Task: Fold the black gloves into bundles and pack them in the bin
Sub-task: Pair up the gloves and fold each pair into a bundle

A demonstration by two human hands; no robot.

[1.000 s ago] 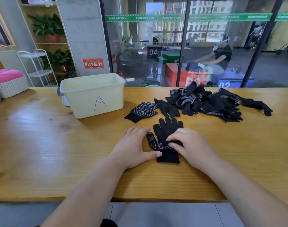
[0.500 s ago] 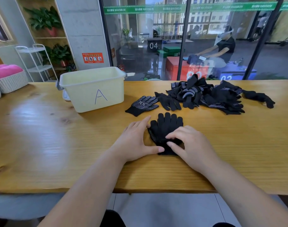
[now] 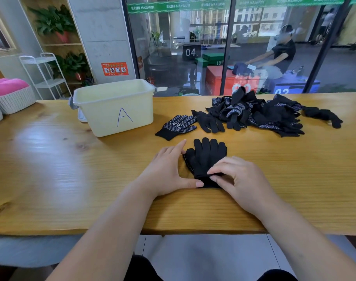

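Gloves (image 3: 207, 157) of black knit cloth lie stacked as a pair, flat on the yellow wooden table (image 3: 71, 169), right in front of the person. Their long way runs away from the person: cuffs near, finger tips far. The right hand (image 3: 240, 179) sits on the cuffs with bent fingers and seems to pinch the top cuff edge, though its thumb is hidden. The left hand (image 3: 169, 173) lies flat and loose just to the left, its thumb tip touching the cuff. Both hands are at the cuff end, so I think the fold should start there and go toward the finger tips. The pale yellow plastic bin (image 3: 100, 118) marked A stands farther back on the left, nearer the left hand. A pile of loose black gloves (image 3: 260, 114) waits behind on the right.
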